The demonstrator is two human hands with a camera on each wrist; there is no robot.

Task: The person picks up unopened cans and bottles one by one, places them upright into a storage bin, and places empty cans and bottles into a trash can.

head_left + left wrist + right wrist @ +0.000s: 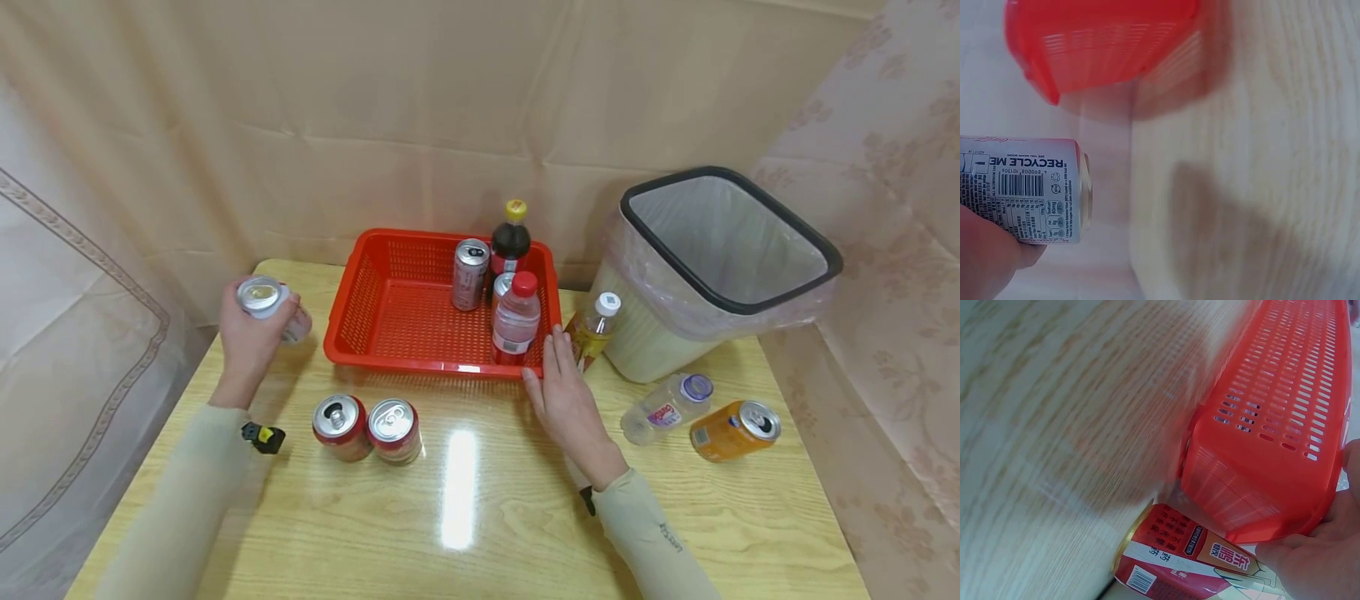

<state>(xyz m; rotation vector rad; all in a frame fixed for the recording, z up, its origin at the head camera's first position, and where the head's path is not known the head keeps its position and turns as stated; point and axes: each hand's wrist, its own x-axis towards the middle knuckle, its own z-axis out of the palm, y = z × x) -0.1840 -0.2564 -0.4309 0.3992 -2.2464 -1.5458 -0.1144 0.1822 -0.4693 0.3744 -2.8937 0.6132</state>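
Note:
My left hand (251, 333) grips a silver soft-drink can (262, 297) over the table's back left corner; its barcode side faces the left wrist view. My right hand (566, 400) rests against the front right corner of a red plastic basket (420, 367), fingers extended along the rim and thumb at the front. Inside the basket's right part stand a silver-pink can (470, 275), a cola bottle (510, 242), a red-capped bottle (517, 325) and another can, partly hidden. A white-capped bottle with a yellow label (591, 332) stands beside the right fingers, partly covered.
Two red-rimmed cans (341, 429) (393, 433) stand in front of the basket. At right lie a clear purple-capped bottle (663, 410) and an orange can (731, 433). A lined waste bin (652, 325) stands behind them. Curtains hang behind the table.

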